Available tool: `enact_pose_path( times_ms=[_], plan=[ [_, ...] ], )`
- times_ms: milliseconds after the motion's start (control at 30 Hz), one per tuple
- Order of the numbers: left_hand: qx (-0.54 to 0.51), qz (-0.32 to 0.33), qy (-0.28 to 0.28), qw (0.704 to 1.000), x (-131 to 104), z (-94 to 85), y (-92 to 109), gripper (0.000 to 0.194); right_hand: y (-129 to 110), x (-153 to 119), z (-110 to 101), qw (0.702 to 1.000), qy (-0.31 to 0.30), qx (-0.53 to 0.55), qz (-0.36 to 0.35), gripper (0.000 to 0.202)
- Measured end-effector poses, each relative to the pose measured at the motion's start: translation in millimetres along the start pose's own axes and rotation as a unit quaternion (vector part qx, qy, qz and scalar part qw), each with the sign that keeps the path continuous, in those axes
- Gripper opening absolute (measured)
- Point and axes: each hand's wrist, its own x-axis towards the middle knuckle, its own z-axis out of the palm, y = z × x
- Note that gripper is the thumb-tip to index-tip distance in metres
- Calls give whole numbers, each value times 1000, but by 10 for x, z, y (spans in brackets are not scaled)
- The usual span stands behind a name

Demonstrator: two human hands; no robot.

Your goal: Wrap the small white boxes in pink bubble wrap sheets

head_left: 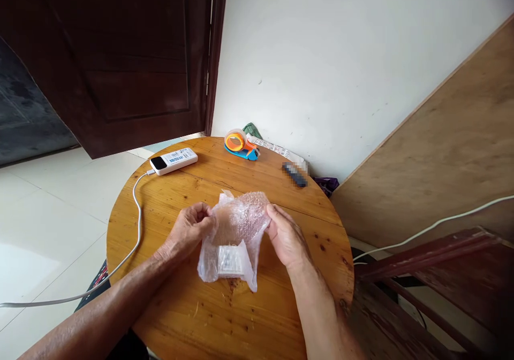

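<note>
A sheet of clear bubble wrap (244,213) is spread between my two hands above the round wooden table. My left hand (193,225) pinches its left edge, fingers curled in. On the other side, my right hand (286,232) grips the upper right edge between thumb and fingers. A small pale box-like item (231,260) with dark print lies in the lower part of the wrap. Film covers part of it, so its kind cannot be made out. The wrap's lower right corner hangs loose.
A white power bank (174,161) with a white cable (140,210) lies at the table's back left. An orange and blue tape dispenser (241,145) stands at the back edge. Right of it is a dark, blurred-out object (295,174). The wooden table (321,258) meets a white wall behind.
</note>
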Motion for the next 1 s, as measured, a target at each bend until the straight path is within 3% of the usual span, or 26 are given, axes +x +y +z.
enact_pose_path(
  times_ms=[100, 200, 400, 600, 700, 833, 900, 1000],
  plan=[
    [-38, -6, 78, 996, 47, -36, 47, 25, 1, 49, -102, 990, 48, -113, -68, 41],
    [-72, -12, 122, 990, 88, -54, 56, 33, 16, 66, -145, 970, 60, -210, -105, 40],
    [-93, -40, 138, 985, 112, -78, 41, 36, 33, 107, -206, 948, 109, -278, -107, 36],
    [-82, -23, 142, 986, 133, -100, 16, 42, 14, 141, -267, 896, 112, -406, -143, 38],
    [-40, 6, 161, 986, 151, -136, -15, 41, -2, 143, -256, 879, 112, -444, -135, 40],
    [136, 103, 220, 960, 61, -192, 55, 31, -6, 140, -232, 847, 129, -504, -112, 37],
    [204, 138, 198, 949, -52, -199, 158, 26, -2, 139, -227, 832, 137, -529, -100, 33],
    [304, 207, 31, 930, -226, -176, 344, 32, 1, 139, -227, 819, 137, -550, -90, 32]
  ],
)
